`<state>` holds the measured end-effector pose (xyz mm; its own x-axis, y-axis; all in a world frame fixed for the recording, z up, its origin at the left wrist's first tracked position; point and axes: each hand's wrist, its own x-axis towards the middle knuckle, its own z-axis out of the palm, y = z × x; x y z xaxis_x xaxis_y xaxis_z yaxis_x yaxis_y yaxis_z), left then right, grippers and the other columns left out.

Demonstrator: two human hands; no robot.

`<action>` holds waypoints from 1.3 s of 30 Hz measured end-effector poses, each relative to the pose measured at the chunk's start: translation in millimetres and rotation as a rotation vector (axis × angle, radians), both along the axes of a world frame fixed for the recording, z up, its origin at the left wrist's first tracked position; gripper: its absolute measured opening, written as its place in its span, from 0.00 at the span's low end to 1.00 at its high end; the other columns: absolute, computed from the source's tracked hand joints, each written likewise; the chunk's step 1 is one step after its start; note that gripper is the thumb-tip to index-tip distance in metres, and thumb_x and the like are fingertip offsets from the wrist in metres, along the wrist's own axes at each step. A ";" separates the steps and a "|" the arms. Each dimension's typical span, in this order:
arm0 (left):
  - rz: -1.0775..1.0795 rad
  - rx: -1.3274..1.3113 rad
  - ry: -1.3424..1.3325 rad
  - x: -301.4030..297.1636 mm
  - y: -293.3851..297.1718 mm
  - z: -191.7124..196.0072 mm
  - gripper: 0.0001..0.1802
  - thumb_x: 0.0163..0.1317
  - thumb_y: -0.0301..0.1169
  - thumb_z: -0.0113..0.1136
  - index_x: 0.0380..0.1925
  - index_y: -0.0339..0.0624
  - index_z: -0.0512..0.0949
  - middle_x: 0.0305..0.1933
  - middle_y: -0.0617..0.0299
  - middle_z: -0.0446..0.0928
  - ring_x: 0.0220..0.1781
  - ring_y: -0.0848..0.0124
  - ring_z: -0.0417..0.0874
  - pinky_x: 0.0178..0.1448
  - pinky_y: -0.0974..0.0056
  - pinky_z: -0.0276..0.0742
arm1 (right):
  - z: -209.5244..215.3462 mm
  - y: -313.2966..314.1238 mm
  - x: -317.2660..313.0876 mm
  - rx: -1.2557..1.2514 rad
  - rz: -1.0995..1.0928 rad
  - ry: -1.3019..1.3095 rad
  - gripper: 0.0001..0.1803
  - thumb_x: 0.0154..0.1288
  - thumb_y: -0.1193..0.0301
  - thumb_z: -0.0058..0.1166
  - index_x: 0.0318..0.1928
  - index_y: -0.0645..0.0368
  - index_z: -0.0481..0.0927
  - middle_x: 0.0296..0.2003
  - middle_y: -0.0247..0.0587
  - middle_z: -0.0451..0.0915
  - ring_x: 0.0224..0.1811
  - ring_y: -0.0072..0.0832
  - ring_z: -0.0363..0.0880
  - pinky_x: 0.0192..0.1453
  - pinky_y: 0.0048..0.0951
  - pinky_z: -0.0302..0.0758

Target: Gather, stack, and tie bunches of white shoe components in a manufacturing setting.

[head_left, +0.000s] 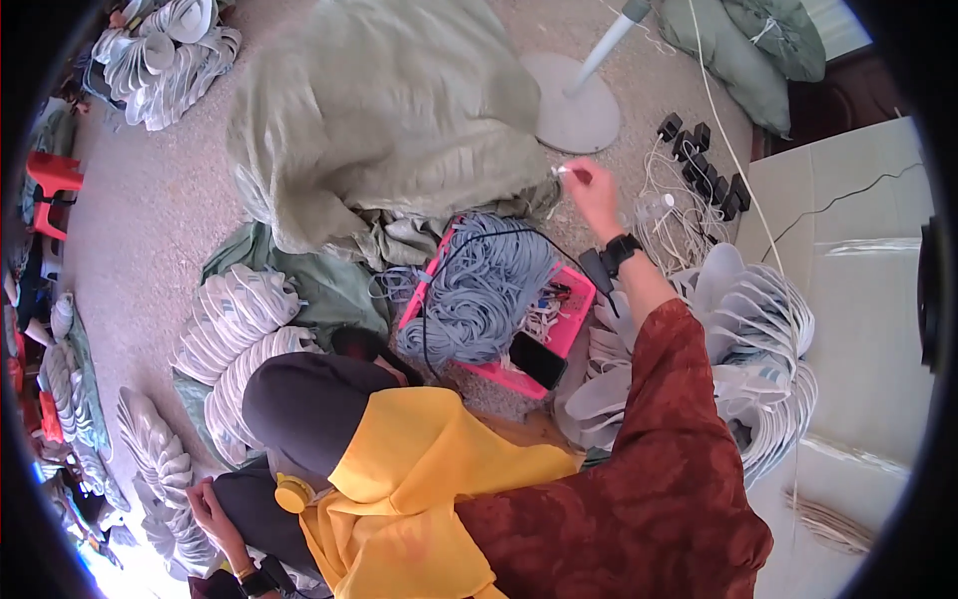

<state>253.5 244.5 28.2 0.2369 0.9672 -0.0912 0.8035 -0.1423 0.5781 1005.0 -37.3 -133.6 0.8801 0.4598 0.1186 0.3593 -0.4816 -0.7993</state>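
My right hand point(591, 192) reaches out past the pink basket, thumb and fingers pinched on a small white scrap point(560, 171) at the edge of a big grey-green sack point(384, 110). Its exact kind is too small to make out. Low on the left, my left hand point(212, 514) rests by my dark-clothed leg, beside a row of nested white shoe-sole-like pieces point(160, 449); its fingers look loosely stretched and hold nothing visible. Between the arms, the pink basket point(496, 376) holds a heap of grey-blue flat laces point(479, 285). A black phone point(537, 360) lies at its near edge.
Nested white shoe-sole-like pieces point(238, 319) lie left of the basket, with more stacks point(753, 349) on the right. Black power adapters point(704, 170) with tangled cables, a white pole stand's round base point(571, 105) and a red stool point(53, 190) stand around. A black cable crosses the basket.
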 end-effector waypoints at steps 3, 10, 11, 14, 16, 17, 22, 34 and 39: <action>0.028 0.013 -0.031 -11.3 -1.1 -4.8 0.12 0.74 0.32 0.48 0.42 0.34 0.75 0.36 0.60 0.76 0.40 0.71 0.74 0.50 0.65 0.70 | 19.6 14.8 -7.7 0.136 0.036 -0.120 0.11 0.60 0.78 0.60 0.44 0.62 0.84 0.36 0.37 0.85 0.39 0.20 0.82 0.43 0.23 0.78; 0.030 -0.011 -0.058 -6.5 -2.7 -2.1 0.11 0.74 0.32 0.49 0.42 0.34 0.75 0.39 0.60 0.77 0.41 0.72 0.74 0.52 0.65 0.70 | -2.9 -14.6 -61.5 0.009 0.102 -0.023 0.08 0.58 0.76 0.59 0.40 0.59 0.85 0.32 0.43 0.86 0.33 0.29 0.85 0.39 0.30 0.79; 0.019 0.007 -0.035 -7.9 -3.8 -0.6 0.11 0.74 0.32 0.49 0.42 0.35 0.75 0.39 0.60 0.77 0.41 0.72 0.74 0.51 0.65 0.70 | -14.0 -18.1 -72.7 -0.076 0.133 0.034 0.06 0.59 0.74 0.59 0.37 0.58 0.85 0.29 0.42 0.85 0.31 0.28 0.85 0.37 0.30 0.79; -0.004 -0.001 -0.041 -1.1 -0.9 -2.6 0.10 0.74 0.32 0.49 0.43 0.36 0.75 0.38 0.61 0.76 0.40 0.73 0.73 0.51 0.66 0.70 | -61.9 -56.0 -99.1 -0.344 0.246 -0.013 0.08 0.63 0.68 0.59 0.31 0.60 0.85 0.24 0.36 0.84 0.26 0.20 0.83 0.33 0.25 0.77; 0.013 -0.030 -0.013 -7.5 2.3 -4.9 0.10 0.74 0.32 0.49 0.43 0.36 0.75 0.40 0.61 0.77 0.41 0.73 0.74 0.52 0.66 0.69 | -85.8 -73.5 -129.3 -0.397 0.246 0.382 0.13 0.63 0.65 0.60 0.28 0.64 0.84 0.23 0.38 0.84 0.23 0.22 0.83 0.31 0.28 0.78; 0.018 -0.031 -0.008 -11.9 2.7 -6.4 0.10 0.74 0.32 0.49 0.43 0.36 0.75 0.40 0.61 0.77 0.41 0.73 0.74 0.52 0.66 0.69 | -89.5 -74.0 -151.3 -0.381 0.178 0.522 0.15 0.63 0.65 0.59 0.26 0.67 0.82 0.19 0.42 0.82 0.23 0.25 0.83 0.31 0.29 0.78; 0.011 -0.033 -0.070 -7.7 3.4 -7.6 0.11 0.75 0.33 0.49 0.42 0.36 0.75 0.44 0.59 0.79 0.44 0.73 0.75 0.55 0.67 0.69 | -112.4 -67.7 -245.1 -0.642 0.169 0.693 0.27 0.64 0.53 0.54 0.35 0.74 0.80 0.34 0.64 0.83 0.42 0.52 0.84 0.47 0.43 0.78; -0.008 -0.050 -0.017 0.1 3.0 -1.0 0.10 0.74 0.32 0.49 0.41 0.34 0.74 0.42 0.59 0.78 0.44 0.72 0.74 0.56 0.66 0.68 | -95.8 -20.8 -276.6 -0.218 0.223 0.549 0.25 0.69 0.55 0.50 0.45 0.71 0.75 0.36 0.64 0.80 0.43 0.53 0.81 0.48 0.45 0.74; 0.028 -0.041 -0.011 -0.3 3.4 -2.3 0.11 0.75 0.32 0.48 0.39 0.34 0.73 0.44 0.57 0.78 0.46 0.71 0.74 0.58 0.65 0.68 | -93.1 -64.4 -259.1 -0.237 0.148 0.401 0.25 0.68 0.52 0.53 0.37 0.67 0.80 0.26 0.58 0.80 0.34 0.52 0.83 0.40 0.42 0.76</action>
<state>253.2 247.9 25.9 0.2114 0.9689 -0.1288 0.8006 -0.0960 0.5915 745.9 -101.7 -226.7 0.7584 0.5565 -0.3392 0.1241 -0.6343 -0.7631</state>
